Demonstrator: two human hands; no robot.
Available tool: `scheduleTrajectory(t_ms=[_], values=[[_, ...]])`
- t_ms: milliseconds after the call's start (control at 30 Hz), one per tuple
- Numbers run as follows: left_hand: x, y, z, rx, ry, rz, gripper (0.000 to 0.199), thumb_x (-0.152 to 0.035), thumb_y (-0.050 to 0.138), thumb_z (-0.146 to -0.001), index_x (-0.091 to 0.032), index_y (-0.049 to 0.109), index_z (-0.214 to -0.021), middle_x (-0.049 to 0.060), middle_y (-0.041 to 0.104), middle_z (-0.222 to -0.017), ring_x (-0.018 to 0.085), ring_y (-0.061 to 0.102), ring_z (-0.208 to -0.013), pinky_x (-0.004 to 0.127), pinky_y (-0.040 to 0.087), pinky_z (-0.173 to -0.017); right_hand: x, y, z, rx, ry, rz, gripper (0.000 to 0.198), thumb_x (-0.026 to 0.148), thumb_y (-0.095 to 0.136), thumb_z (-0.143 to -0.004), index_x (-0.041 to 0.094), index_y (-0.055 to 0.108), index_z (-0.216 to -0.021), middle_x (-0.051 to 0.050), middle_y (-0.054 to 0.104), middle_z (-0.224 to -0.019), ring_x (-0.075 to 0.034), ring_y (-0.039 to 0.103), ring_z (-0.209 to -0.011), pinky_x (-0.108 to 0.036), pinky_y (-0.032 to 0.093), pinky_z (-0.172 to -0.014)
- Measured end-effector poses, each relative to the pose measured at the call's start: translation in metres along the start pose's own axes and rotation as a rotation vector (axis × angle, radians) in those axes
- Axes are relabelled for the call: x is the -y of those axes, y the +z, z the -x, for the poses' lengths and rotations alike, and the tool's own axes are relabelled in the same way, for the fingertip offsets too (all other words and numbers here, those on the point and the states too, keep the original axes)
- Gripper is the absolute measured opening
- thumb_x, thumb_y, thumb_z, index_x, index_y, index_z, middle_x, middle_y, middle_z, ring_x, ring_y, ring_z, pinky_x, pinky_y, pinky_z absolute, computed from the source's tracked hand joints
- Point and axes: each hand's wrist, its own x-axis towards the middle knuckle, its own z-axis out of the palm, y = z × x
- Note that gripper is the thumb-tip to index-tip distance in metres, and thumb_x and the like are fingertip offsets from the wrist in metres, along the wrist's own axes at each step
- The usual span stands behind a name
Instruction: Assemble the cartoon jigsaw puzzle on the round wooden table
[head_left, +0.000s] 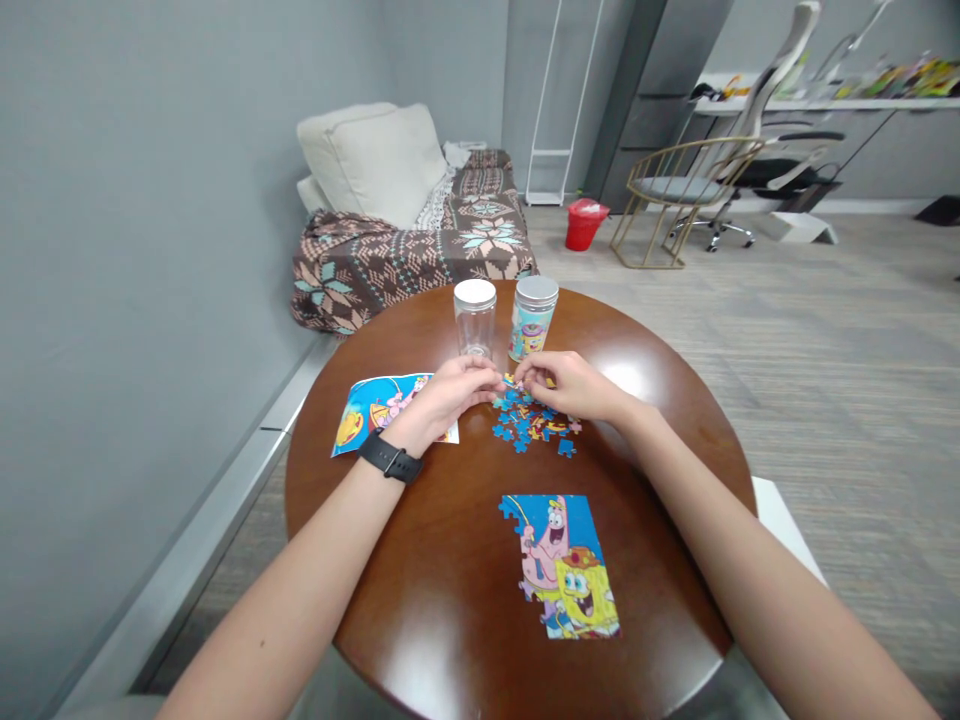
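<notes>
A heap of loose jigsaw puzzle pieces [525, 415], mostly blue with some yellow and red, lies on the round brown table [442, 530]. At its far left edge is my left hand [466, 388], fingers bent and pressed together; what they hold, if anything, is hidden. My right hand [561, 385] curls over the far right of the heap, its fingertips closed around a small puzzle piece [512, 381]. Closer to me lies a partly joined jigsaw puzzle [562, 565] with a pink starfish and a yellow sponge character; its left side is ragged.
Beyond my hands stand a clear jar [475, 325] with a white lid and a printed can [531, 325] with a silver lid. A colourful picture sheet [367, 410] lies partly under my left forearm. Past the table are a covered sofa [420, 250] and a red bin [583, 228].
</notes>
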Motion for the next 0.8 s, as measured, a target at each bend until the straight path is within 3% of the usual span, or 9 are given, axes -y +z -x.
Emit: scheduleTrajectory(t_ms=[367, 533, 800], values=[[-0.002, 0.002, 0.003, 0.033, 0.003, 0.020, 0.013, -0.002, 0.063, -0.076, -0.012, 0.055, -0.076, 0.002, 0.065, -0.067, 0.009, 0.065, -0.066, 0.025, 0.050, -0.076, 0.000, 0.005, -0.001, 0.033, -0.031, 0.000, 0.025, 0.008, 0.051, -0.078, 0.015, 0.068, -0.095, 0.001, 0.057, -0.066, -0.010, 0.049, -0.057, -0.022, 0.038, -0.059], [0.004, -0.003, -0.002, 0.097, 0.049, 0.019, 0.020, -0.004, 0.070, -0.069, -0.013, 0.054, -0.078, -0.001, 0.066, -0.068, 0.009, 0.065, -0.067, 0.027, 0.050, -0.080, 0.002, 0.007, -0.002, 0.023, -0.072, 0.023, 0.027, 0.009, 0.052, -0.081, 0.014, 0.068, -0.102, 0.000, 0.058, -0.069, -0.011, 0.051, -0.060, -0.023, 0.039, -0.061], [0.008, -0.008, -0.006, 0.124, 0.099, -0.015, 0.021, -0.007, 0.072, -0.065, -0.013, 0.056, -0.078, 0.000, 0.067, -0.067, 0.010, 0.065, -0.066, 0.025, 0.050, -0.074, 0.004, 0.010, -0.002, 0.014, -0.065, -0.019, 0.022, 0.012, 0.054, -0.081, 0.014, 0.068, -0.098, -0.001, 0.063, -0.072, -0.010, 0.054, -0.061, -0.022, 0.041, -0.062]])
